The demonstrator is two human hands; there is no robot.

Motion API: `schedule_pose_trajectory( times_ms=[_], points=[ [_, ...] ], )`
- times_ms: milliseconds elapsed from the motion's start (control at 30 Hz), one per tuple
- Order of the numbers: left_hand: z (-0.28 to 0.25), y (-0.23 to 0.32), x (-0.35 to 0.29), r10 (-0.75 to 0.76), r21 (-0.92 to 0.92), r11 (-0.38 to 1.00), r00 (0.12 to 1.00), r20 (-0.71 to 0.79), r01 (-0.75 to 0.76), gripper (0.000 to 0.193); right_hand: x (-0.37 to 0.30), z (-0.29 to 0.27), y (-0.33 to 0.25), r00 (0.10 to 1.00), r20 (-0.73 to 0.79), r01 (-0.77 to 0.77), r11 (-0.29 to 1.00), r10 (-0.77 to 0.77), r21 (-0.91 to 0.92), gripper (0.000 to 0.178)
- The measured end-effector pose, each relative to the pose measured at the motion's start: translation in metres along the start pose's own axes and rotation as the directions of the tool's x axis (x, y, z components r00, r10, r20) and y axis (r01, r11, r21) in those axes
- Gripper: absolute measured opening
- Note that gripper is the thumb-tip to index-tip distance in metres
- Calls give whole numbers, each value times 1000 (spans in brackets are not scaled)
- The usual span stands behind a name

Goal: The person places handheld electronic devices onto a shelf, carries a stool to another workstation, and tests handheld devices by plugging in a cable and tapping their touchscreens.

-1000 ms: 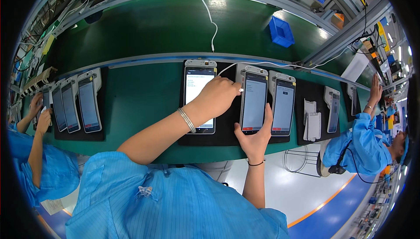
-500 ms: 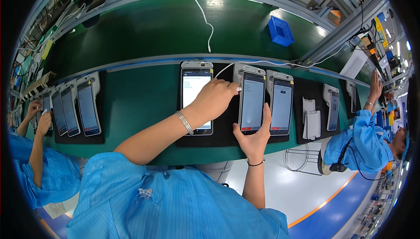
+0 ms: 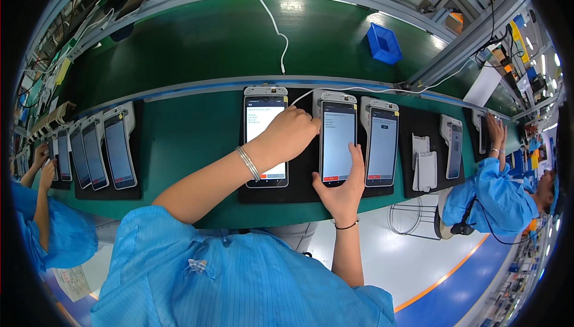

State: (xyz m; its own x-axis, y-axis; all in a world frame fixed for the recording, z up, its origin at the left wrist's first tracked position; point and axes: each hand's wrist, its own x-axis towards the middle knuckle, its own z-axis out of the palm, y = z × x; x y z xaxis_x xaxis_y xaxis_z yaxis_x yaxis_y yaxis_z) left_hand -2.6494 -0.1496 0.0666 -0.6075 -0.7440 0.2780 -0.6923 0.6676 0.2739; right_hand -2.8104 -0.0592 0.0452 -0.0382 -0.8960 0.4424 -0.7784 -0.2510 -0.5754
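Observation:
Three handheld terminals with lit screens lie in a row before me: a left terminal (image 3: 266, 177), a middle terminal (image 3: 338, 141) and a right terminal (image 3: 381, 141). My left hand (image 3: 289, 138) reaches across the left terminal, its fingers closed on a cable plug against the middle terminal's left side. The fingers mostly hide the plug, so whether it is seated cannot be seen. A white cable (image 3: 359, 89) runs from there to the right. Around the middle terminal's lower end my right hand (image 3: 342, 192) is spread, thumb beside the left corner, fingers at the right edge.
White flat parts (image 3: 426, 168) and another terminal (image 3: 454, 147) lie on a mat to the right. Several terminals (image 3: 119, 150) stand at the left. A blue bin (image 3: 384, 44) sits beyond the rail; a loose white cable (image 3: 281, 34) hangs there. Co-workers work on both sides.
The middle terminal has shifted slightly left, and my left fingers have come closer against its side. The right-hand co-worker's second hand has come into view.

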Motion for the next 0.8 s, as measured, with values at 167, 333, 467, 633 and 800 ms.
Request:
schedule_pose_trajectory(
  times_ms=[167,333,467,633,800],
  points=[
    [-3,0,4,42,47,998,999,23,-43,6,0,-2,-4,1000,16,-20,999,19,34,79],
    [-2,-4,0,17,-11,1000,999,52,-16,8,-1,-2,-3,1000,25,-17,999,16,37,80],
    [4,-4,-5,-12,-37,999,1000,-27,11,10,-4,-7,9,994,85,-91,967,72,237,75],
    [6,-1,-5,-46,-53,998,998,-40,44,11,-7,-12,23,967,140,-254,754,214,606,58],
    [10,-2,-7,-60,-48,997,996,-73,56,11,-6,-15,26,947,191,-316,642,258,699,54]
  ],
)
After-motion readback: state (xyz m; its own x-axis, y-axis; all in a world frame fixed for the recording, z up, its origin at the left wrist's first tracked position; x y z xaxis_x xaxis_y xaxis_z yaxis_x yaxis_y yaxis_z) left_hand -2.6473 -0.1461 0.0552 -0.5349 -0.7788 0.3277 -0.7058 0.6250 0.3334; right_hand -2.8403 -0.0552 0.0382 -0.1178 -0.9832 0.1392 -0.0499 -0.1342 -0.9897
